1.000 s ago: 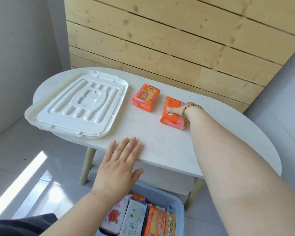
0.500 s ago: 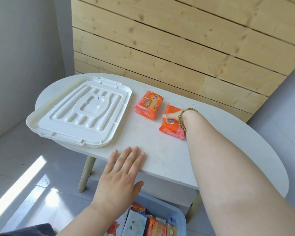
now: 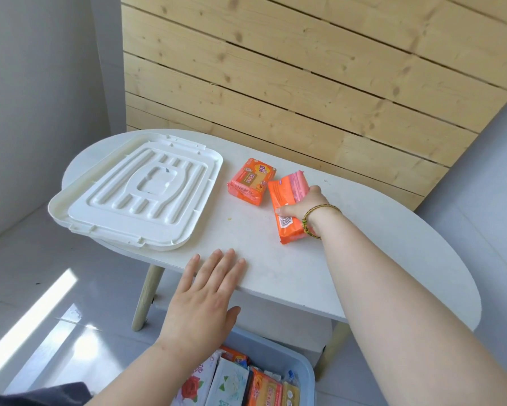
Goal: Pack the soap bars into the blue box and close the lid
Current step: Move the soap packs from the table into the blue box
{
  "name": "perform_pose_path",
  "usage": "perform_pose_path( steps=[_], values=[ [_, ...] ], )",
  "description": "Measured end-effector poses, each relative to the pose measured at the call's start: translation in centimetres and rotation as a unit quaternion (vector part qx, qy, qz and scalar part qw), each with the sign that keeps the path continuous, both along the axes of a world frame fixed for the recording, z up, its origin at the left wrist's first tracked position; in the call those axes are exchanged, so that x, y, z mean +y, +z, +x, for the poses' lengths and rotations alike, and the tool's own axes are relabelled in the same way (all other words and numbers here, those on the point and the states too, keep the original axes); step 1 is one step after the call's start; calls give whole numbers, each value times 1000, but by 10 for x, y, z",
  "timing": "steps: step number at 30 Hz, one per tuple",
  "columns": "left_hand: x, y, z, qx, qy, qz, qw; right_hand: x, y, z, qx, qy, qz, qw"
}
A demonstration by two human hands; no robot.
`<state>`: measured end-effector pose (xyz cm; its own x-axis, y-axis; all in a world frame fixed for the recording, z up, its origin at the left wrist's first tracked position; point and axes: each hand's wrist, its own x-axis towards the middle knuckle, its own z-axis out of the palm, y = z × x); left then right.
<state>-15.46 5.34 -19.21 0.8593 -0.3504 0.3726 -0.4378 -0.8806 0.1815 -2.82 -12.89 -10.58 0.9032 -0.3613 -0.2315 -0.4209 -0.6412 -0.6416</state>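
While the right hand (image 3: 303, 205) grips bar A (image 3: 281, 194) near the middle of the table (image 3: 363, 244), thumb curled over its orange face and fingers wrapped behind, bar A stands tilted on a long edge with its pink side turned away from the table's near edge; whether its underside touches the table cannot be told; a braided bracelet (image 3: 313, 221) sits on that wrist. Bar B (image 3: 251, 181), orange wrapper, label up, lies flat on the table just left of bar A, toward the far edge; the two look close, contact not clear. Lid (image 3: 138, 191), white, ribbed side up, lies on the table's left end, its left and near edges overhanging. Left hand (image 3: 205, 297) rests flat on the table's near edge, fingers straight and together, thumb hanging below the edge, holding nothing. Box (image 3: 305, 373), blue, uncovered, sits on the floor (image 3: 26, 288) below the table's near edge; packs (image 3: 261, 388) stand side by side inside, floral white ones to the left, orange and yellow ones to the right. Plank wall (image 3: 305, 68) rises behind the table's far edge.
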Motion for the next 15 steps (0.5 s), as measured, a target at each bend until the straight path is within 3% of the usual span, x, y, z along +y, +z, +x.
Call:
perform_pose_path(
  steps=[8,15],
  values=[
    [0,-1,-1,-24,-3,17,1000,0,-5,-40,-135,110,-138,975],
    [3,-7,-5,-38,-34,4,999,-9,7,-123,-230,231,-175,929]
  ],
)
